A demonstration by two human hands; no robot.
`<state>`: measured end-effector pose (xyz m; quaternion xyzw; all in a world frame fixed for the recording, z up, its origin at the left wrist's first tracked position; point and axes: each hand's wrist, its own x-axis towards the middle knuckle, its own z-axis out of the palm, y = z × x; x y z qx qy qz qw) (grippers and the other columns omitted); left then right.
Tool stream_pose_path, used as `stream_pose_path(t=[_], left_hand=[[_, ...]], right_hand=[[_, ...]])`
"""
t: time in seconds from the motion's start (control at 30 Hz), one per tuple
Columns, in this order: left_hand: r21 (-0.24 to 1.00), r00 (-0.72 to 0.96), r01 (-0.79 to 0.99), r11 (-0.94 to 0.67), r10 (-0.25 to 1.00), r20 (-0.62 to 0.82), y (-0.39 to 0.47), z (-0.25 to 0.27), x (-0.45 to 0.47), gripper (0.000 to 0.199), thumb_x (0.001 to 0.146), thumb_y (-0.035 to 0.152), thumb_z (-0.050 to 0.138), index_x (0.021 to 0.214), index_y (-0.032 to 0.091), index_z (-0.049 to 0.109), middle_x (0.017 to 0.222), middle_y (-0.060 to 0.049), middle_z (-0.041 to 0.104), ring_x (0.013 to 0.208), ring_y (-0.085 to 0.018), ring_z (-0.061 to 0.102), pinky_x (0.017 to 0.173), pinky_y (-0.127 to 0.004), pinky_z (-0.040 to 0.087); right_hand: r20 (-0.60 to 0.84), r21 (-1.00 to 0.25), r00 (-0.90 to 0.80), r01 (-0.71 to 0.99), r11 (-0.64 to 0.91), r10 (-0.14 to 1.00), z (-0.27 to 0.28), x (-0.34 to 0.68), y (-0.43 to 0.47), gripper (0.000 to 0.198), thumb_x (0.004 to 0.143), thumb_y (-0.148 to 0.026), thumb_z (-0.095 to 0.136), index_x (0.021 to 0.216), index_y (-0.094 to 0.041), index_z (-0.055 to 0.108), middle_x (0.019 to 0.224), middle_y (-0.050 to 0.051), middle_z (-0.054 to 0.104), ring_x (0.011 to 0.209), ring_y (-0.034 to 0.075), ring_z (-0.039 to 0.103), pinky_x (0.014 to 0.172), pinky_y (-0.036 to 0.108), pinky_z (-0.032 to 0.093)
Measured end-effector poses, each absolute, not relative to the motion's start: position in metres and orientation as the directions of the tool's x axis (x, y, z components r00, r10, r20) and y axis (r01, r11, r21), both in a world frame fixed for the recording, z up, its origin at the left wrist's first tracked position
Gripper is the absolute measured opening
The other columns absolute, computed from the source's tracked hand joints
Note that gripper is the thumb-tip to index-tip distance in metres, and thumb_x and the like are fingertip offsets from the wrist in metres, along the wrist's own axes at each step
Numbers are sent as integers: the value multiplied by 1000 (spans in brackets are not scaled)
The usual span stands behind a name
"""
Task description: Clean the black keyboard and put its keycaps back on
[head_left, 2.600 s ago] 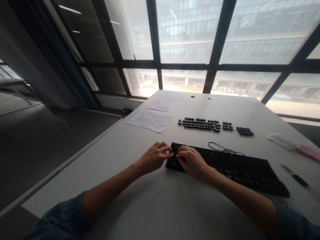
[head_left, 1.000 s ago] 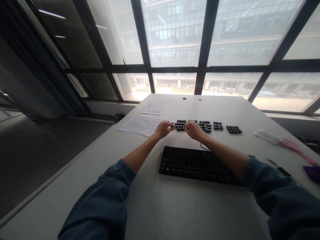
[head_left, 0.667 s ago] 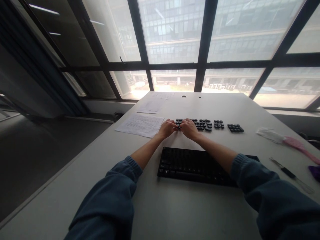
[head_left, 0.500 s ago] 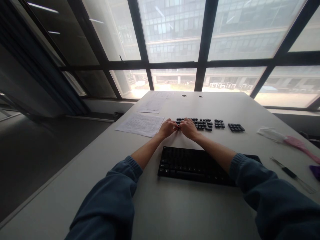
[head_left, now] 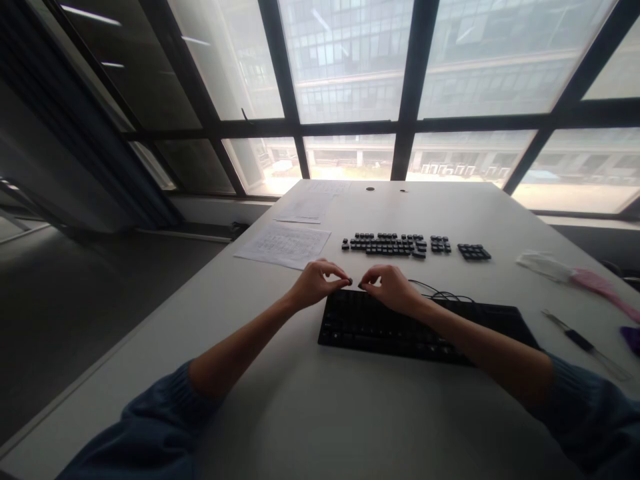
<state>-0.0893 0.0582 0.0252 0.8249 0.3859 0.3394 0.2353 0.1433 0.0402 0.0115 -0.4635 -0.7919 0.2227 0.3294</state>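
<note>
Keyboard point(head_left: 380, 327) lies flat on the desk point(head_left: 320, 413), its frame holding seated keys point(head_left: 335, 336) at the lower left. Over its upper-left edge, the left hand's point(head_left: 313, 285) grip pinches a small dark keycap point(head_left: 350, 282); the right hand's point(head_left: 394, 291) grip pinches a second keycap point(head_left: 361, 285). Loose keycaps point(head_left: 385, 246) lie beyond, in rows.

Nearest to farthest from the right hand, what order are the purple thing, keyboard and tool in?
From the right hand, head view:
1. Keyboard, just beneath it
2. Tool, right of the keyboard
3. Purple thing, at the right edge
</note>
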Motion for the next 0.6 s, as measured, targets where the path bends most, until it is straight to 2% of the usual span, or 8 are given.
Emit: stream_pose_path(t=[0.1, 0.23, 0.6], left_hand=[[698, 529, 433, -570, 788, 315, 25, 23, -91, 7, 82, 28, 78, 85, 22, 80, 88, -3, 78, 86, -19, 64, 75, -29, 48], [704, 574, 420, -572, 769, 282, 10, 16, -91, 4, 81, 24, 78, 84, 22, 80, 86, -3, 77, 86, -18, 65, 80, -30, 49], [605, 648, 422, -675, 691, 319, 5, 9, -88, 5, 81, 18, 77, 83, 22, 79, 88, -1, 77, 83, -16, 64, 81, -30, 49]], right_hand=[[237, -742, -401, 513, 432, 885, 10, 145, 6, 9, 79, -15, 68, 79, -19, 77, 75, 1, 73, 72, 16, 63, 69, 26, 45], [206, -780, -419, 476, 407, 884, 4, 144, -13, 10, 78, -14, 68, 79, -19, 76, 79, 1, 74, 72, 15, 64, 70, 26, 47], [271, -715, -439, 504, 485, 856, -1, 137, -19, 13, 79, -8, 68, 80, -20, 75, 82, 1, 72, 75, 16, 64, 71, 27, 47]])
